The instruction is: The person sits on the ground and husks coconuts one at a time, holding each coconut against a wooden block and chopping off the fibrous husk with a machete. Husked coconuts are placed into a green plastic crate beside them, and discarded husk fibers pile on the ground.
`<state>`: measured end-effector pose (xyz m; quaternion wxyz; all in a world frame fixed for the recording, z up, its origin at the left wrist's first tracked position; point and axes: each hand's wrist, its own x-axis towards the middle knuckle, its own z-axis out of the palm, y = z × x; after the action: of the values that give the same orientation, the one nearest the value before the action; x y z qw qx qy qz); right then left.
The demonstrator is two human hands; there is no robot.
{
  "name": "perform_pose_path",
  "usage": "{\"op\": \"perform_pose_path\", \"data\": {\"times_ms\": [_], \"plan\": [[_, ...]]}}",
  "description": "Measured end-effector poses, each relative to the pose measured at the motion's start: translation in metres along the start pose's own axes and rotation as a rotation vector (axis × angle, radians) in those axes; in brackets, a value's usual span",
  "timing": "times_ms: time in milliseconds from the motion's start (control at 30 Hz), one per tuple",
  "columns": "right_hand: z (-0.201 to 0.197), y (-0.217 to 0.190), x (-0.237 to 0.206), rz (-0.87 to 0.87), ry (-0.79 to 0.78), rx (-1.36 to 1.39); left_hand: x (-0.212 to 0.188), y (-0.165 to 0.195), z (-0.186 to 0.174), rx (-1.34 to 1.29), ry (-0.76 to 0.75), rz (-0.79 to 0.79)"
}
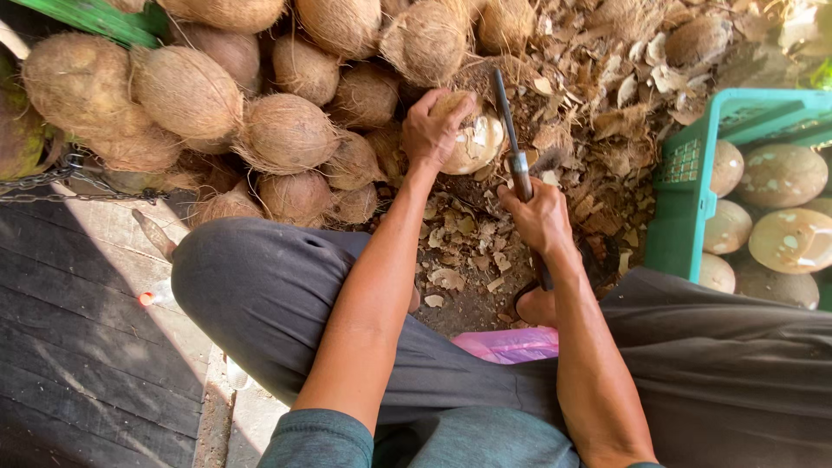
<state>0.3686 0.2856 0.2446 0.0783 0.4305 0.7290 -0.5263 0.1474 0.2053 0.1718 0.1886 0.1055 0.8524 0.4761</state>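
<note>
My left hand (431, 130) grips a partly peeled coconut (473, 143), pale where the shell is cut away, brown on top. My right hand (539, 217) is closed around the handle of a long dark knife (511, 139), whose blade points up and away just to the right of the coconut. Both hands work over a patch of ground covered with shell chips (472, 251), between my bent knees.
A heap of brown husked coconuts (286, 130) lies at the upper left. A teal plastic crate (685, 199) at the right holds several peeled pale coconuts (784, 173). Dry husk scraps (624, 78) pile behind. Dark planks (78, 347) at left; pink plastic (511, 344) near my lap.
</note>
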Motion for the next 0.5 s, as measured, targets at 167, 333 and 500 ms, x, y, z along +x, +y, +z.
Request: {"op": "perform_pose_path", "data": {"times_ms": [167,333,500], "plan": [[-0.009,-0.002,0.005,-0.023,-0.138,0.224,-0.006,-0.002,-0.002,-0.030,0.010,0.022],[-0.021,-0.011,-0.008,-0.026,-0.075,0.060,-0.018,0.002,-0.007,0.049,0.012,0.185],[-0.026,-0.009,-0.020,0.036,-0.134,0.141,-0.030,0.011,-0.004,0.101,0.031,0.301]]}}
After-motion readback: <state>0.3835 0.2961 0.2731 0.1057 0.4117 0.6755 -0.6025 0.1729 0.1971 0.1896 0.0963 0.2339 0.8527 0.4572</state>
